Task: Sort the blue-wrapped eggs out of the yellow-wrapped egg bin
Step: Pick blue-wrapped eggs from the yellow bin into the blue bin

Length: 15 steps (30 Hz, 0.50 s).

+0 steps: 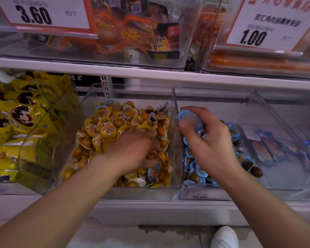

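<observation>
A clear bin [174,140] in the middle of the lower shelf holds a heap of yellow-wrapped eggs [104,127]. A few blue-wrapped eggs lie among them, at the back [109,102] and at the front right [151,173]. My left hand [134,149] is palm down in the heap, fingers buried among the eggs; whether it grips one is hidden. My right hand [206,140] hovers over the neighbouring bin of blue-wrapped eggs [199,170], fingers shut on a blue-wrapped egg [188,117].
Yellow snack packs [20,122] fill the bin at left. Blue flat packets [268,149] lie in the bin at right. An upper shelf [150,72] carries clear bins with price signs. A white shoe [224,238] shows on the floor below.
</observation>
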{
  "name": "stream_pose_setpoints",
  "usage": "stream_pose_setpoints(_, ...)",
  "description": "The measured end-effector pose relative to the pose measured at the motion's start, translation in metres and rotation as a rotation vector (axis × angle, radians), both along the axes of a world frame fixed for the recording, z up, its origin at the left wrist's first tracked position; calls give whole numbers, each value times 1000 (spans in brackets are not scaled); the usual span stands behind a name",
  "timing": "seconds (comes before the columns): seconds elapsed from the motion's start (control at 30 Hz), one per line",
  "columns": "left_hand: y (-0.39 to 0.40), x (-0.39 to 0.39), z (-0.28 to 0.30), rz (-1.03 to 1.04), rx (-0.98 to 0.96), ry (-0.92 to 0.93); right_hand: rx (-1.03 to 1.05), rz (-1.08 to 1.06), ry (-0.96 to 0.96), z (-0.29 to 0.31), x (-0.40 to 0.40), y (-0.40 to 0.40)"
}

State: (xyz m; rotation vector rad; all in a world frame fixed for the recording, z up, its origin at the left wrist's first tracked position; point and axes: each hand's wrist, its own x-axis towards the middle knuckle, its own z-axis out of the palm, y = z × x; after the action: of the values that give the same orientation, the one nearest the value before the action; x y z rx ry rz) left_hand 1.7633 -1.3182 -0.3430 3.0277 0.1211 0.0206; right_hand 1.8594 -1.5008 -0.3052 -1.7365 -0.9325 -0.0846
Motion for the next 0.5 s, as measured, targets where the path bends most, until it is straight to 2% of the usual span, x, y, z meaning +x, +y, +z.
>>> stream_pose_setpoints(0.1, 8, 2, -1, 56, -39, -140, 10, 0, 18, -1, 4, -4)
stream_pose_setpoints(0.2, 8, 1, -2, 89, 28, -234, 12, 9, 25, -1, 6, -5)
stream_pose_setpoints(0.3, 7, -3, 8, 13, 42, -305, 19, 12, 21, 0, 6, -4)
stream_pose_setpoints(0.4, 3, -12, 7, -153, -54, -221, 16, 11, 15, 1, 5, -2)
stream_pose_setpoints(0.5, -2, -21, -7, -117, 26, -8, 20, 15, 20, 1, 4, -2)
